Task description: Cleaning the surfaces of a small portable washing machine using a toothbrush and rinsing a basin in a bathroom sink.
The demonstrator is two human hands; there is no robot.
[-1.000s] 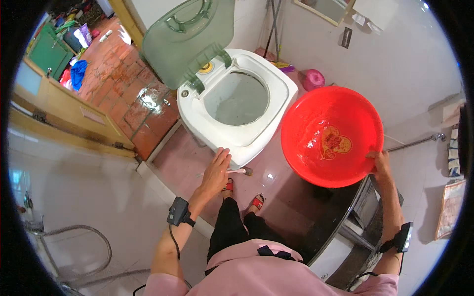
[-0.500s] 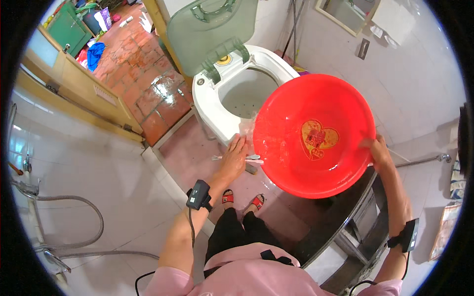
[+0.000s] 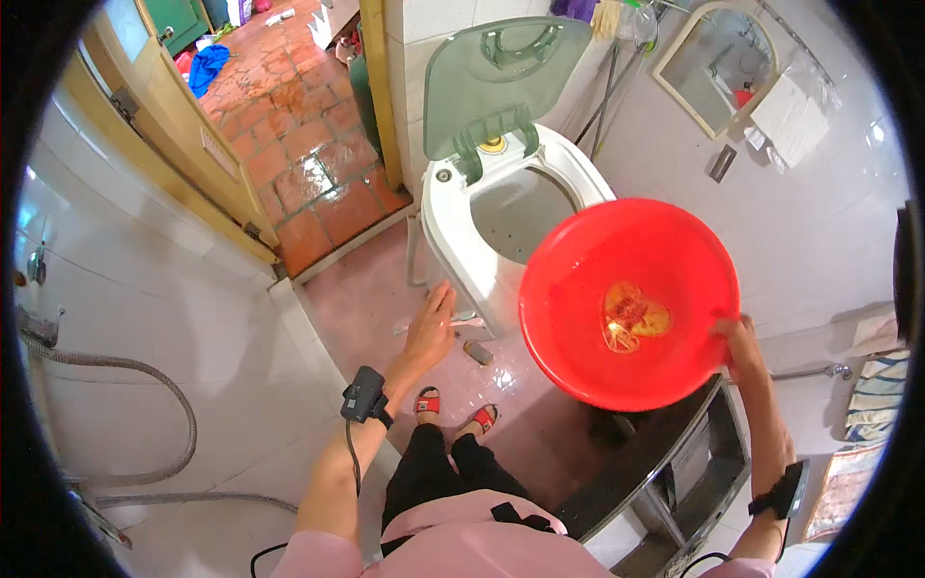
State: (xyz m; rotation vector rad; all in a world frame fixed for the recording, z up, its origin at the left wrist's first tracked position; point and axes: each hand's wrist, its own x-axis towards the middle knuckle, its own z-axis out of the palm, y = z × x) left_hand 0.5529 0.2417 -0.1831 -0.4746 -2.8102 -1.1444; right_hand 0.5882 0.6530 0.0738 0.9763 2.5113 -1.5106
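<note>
My right hand (image 3: 738, 345) grips the right rim of a large red plastic basin (image 3: 578, 318), fingers over the edge. A wet sheen lies inside it, over a yellow heart print on the bottom. The basin hangs in the air, tilted, overlapping the right front of a white toilet (image 3: 448, 226) whose green lid (image 3: 462, 87) stands raised. To the left of the basin, apart from it, my left hand (image 3: 431, 328) is closed around slim white and pink sticks (image 3: 469, 321), perhaps toothbrushes; their ends show on both sides of the hand.
A dark-framed shelf unit (image 3: 665, 482) stands below the basin at right. On the pink floor lies a small brownish block (image 3: 478, 353). A wooden door (image 3: 207, 144) opens at left onto wet red tiles (image 3: 318, 193). A shower hose (image 3: 178, 395) and wall mirror (image 3: 708, 63) hang on the walls.
My left hand has drawn away from the basin's left rim, down and left, with the sticks. The basin has lowered slightly in my right hand. The whole view has shifted.
</note>
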